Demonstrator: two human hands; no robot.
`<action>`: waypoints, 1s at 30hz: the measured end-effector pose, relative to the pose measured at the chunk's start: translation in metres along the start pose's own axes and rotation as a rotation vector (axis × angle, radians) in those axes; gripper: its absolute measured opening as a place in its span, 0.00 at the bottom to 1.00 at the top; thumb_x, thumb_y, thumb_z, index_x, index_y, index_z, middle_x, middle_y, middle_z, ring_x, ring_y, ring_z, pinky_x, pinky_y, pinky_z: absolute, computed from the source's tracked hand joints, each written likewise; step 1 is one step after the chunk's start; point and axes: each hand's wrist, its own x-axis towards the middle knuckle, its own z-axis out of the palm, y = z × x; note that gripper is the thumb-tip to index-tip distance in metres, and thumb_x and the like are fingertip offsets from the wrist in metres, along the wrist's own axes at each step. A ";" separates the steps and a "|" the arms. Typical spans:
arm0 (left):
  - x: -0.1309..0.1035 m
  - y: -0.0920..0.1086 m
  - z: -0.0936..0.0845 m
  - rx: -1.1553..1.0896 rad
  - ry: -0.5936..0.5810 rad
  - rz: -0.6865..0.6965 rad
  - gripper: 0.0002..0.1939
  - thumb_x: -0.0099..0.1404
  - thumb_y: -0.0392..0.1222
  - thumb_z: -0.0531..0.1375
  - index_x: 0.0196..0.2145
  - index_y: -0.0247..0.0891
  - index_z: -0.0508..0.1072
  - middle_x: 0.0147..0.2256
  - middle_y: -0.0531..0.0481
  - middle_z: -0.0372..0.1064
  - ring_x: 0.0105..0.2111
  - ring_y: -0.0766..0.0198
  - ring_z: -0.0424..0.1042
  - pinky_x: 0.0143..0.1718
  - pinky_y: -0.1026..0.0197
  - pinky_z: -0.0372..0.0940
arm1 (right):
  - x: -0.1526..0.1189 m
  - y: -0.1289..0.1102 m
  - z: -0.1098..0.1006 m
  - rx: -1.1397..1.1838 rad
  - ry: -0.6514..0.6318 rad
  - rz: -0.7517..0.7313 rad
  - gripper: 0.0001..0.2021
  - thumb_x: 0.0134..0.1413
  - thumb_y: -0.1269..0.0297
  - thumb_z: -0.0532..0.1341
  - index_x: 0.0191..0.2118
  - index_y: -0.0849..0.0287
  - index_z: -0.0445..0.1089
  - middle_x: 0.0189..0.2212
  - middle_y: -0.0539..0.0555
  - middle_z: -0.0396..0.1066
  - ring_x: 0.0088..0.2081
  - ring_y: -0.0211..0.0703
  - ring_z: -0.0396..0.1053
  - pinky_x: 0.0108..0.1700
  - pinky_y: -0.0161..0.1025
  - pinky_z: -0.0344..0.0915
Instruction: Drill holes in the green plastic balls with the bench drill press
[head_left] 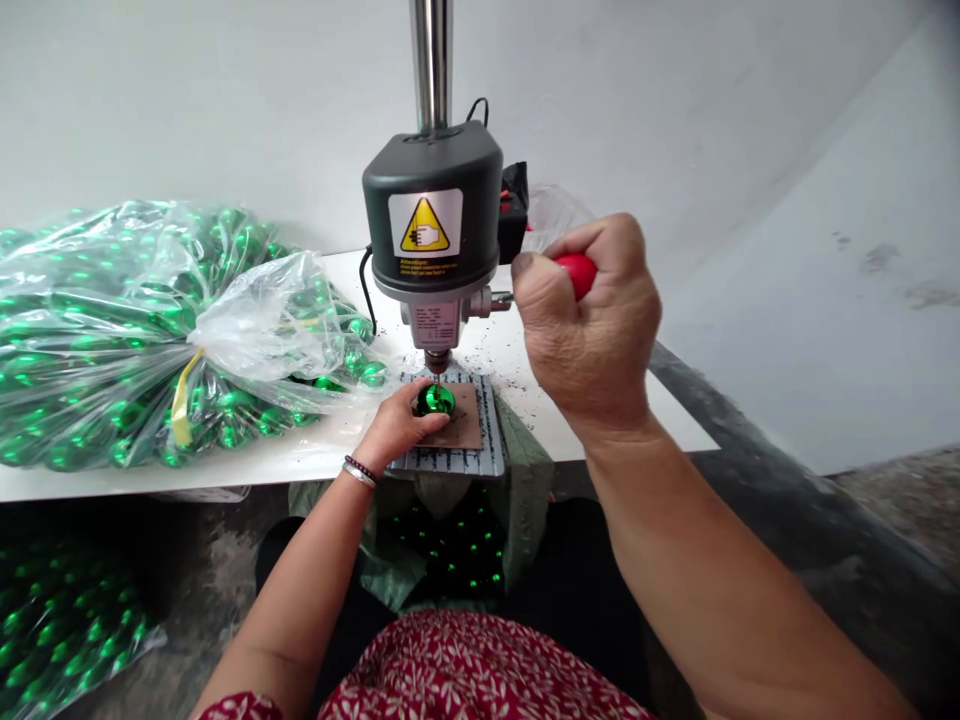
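A shiny green ball (pixel 437 401) rests on a brown board (pixel 466 425) atop the grey base of a drill press (pixel 433 215). My left hand (pixel 401 420) grips the ball from its left side, thumb in front and fingers behind. Directly above, the drill bit (pixel 439 380) comes down to the ball's top; whether it has gone in I cannot tell. My right hand (pixel 592 320) is raised at the machine's right, its fingers wrapped around the red knob (pixel 577 274) of the feed lever.
A large clear bag (pixel 142 330) full of green balls covers the table's left side. Below the table edge, an open green sack (pixel 529 480) holds more balls. Another bag of balls (pixel 67 610) lies on the floor. Dark shavings dot the white table (pixel 675 420).
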 end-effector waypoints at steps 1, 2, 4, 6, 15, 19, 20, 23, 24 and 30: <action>0.000 0.000 0.001 0.004 0.001 0.009 0.31 0.53 0.40 0.69 0.56 0.36 0.73 0.43 0.47 0.76 0.42 0.56 0.74 0.50 0.54 0.69 | 0.000 0.000 0.000 0.000 -0.001 0.002 0.12 0.60 0.54 0.56 0.32 0.57 0.60 0.26 0.47 0.62 0.27 0.28 0.57 0.34 0.31 0.63; 0.000 0.000 0.002 -0.001 -0.002 0.016 0.32 0.52 0.39 0.69 0.56 0.36 0.73 0.44 0.47 0.76 0.43 0.56 0.74 0.51 0.53 0.69 | 0.000 0.000 0.000 0.000 -0.002 0.003 0.12 0.60 0.54 0.56 0.32 0.57 0.60 0.26 0.46 0.62 0.27 0.28 0.57 0.33 0.31 0.63; 0.000 -0.001 0.004 -0.027 -0.013 0.028 0.32 0.52 0.37 0.69 0.56 0.37 0.73 0.44 0.47 0.76 0.44 0.56 0.74 0.52 0.54 0.68 | 0.000 0.000 0.000 -0.003 -0.003 0.000 0.13 0.61 0.53 0.56 0.32 0.57 0.60 0.26 0.47 0.62 0.27 0.28 0.57 0.33 0.30 0.62; -0.001 -0.002 0.007 -0.059 -0.020 0.031 0.32 0.53 0.37 0.68 0.57 0.38 0.73 0.44 0.48 0.77 0.45 0.57 0.74 0.52 0.55 0.68 | 0.000 0.001 -0.001 -0.009 -0.002 -0.014 0.14 0.60 0.51 0.56 0.32 0.56 0.60 0.26 0.47 0.62 0.27 0.28 0.57 0.32 0.30 0.62; -0.001 -0.005 0.011 -0.054 0.017 0.011 0.33 0.53 0.38 0.69 0.57 0.37 0.73 0.52 0.46 0.76 0.51 0.54 0.73 0.58 0.54 0.65 | -0.014 0.005 -0.006 -0.009 0.001 -0.034 0.13 0.57 0.52 0.57 0.31 0.56 0.60 0.25 0.46 0.61 0.26 0.30 0.58 0.32 0.33 0.61; 0.000 -0.008 0.012 -0.037 0.033 0.022 0.34 0.52 0.39 0.70 0.58 0.39 0.73 0.53 0.46 0.75 0.53 0.52 0.73 0.59 0.53 0.65 | -0.019 0.008 -0.005 -0.046 0.039 -0.055 0.12 0.56 0.53 0.56 0.30 0.55 0.60 0.25 0.47 0.64 0.27 0.32 0.60 0.32 0.34 0.62; -0.001 -0.008 0.012 -0.035 0.032 0.021 0.33 0.53 0.39 0.70 0.58 0.39 0.73 0.53 0.46 0.76 0.53 0.52 0.73 0.59 0.53 0.65 | -0.020 0.009 -0.004 -0.052 0.051 -0.063 0.12 0.55 0.53 0.56 0.30 0.55 0.60 0.25 0.47 0.64 0.27 0.32 0.60 0.32 0.34 0.62; -0.002 -0.005 0.012 -0.036 0.035 0.010 0.33 0.53 0.37 0.70 0.57 0.38 0.73 0.53 0.47 0.76 0.54 0.52 0.73 0.60 0.54 0.65 | -0.024 0.011 -0.003 -0.069 0.077 -0.080 0.10 0.55 0.54 0.56 0.29 0.54 0.60 0.24 0.47 0.64 0.26 0.33 0.60 0.31 0.34 0.62; -0.003 -0.004 0.011 -0.040 0.032 0.009 0.33 0.53 0.37 0.70 0.57 0.37 0.73 0.53 0.46 0.75 0.54 0.52 0.72 0.60 0.54 0.64 | -0.025 0.011 -0.002 -0.072 0.084 -0.083 0.10 0.55 0.54 0.56 0.30 0.54 0.60 0.23 0.47 0.64 0.26 0.33 0.60 0.30 0.34 0.62; -0.003 -0.007 0.012 -0.046 0.018 0.044 0.31 0.54 0.38 0.70 0.57 0.38 0.73 0.50 0.47 0.76 0.53 0.53 0.73 0.58 0.55 0.65 | -0.035 0.014 0.000 -0.053 0.134 -0.115 0.10 0.55 0.55 0.57 0.30 0.55 0.61 0.22 0.47 0.62 0.23 0.32 0.58 0.27 0.34 0.59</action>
